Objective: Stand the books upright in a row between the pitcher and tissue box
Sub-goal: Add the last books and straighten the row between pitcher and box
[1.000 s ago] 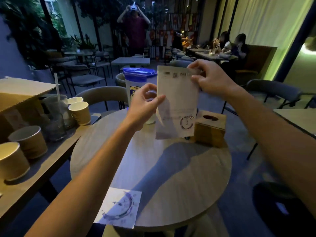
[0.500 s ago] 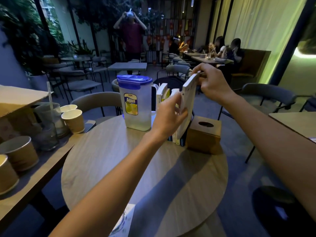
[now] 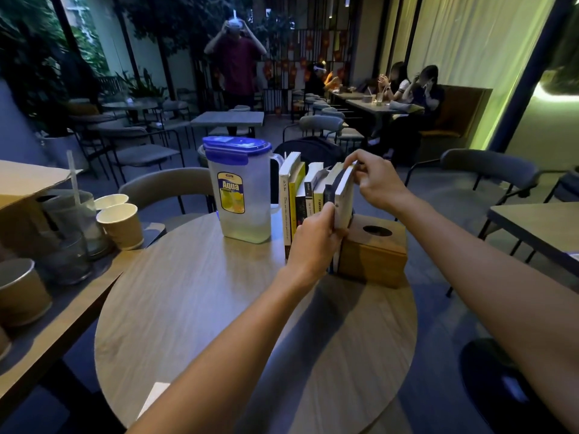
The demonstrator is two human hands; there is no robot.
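Round wooden café table (image 3: 203, 308): paperback books (image 3: 297, 195) stand upright between clear blue-lidded plastic pitcher (image 3: 244, 195) and wooden tissue box (image 3: 372, 252). Left hand (image 3: 313, 242) grips the white end book (image 3: 343, 198) low; right hand (image 3: 376, 183) pinches its top. Judged nearly complete; white flat item (image 3: 153, 399) at near edge may remain.

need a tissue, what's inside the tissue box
The tissue box shows only a dark round opening on top, with no tissue poking out. Its wooden walls cover whatever is inside.

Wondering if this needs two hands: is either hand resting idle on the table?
No, the left hand grips the white book low down while the right hand pinches its top.
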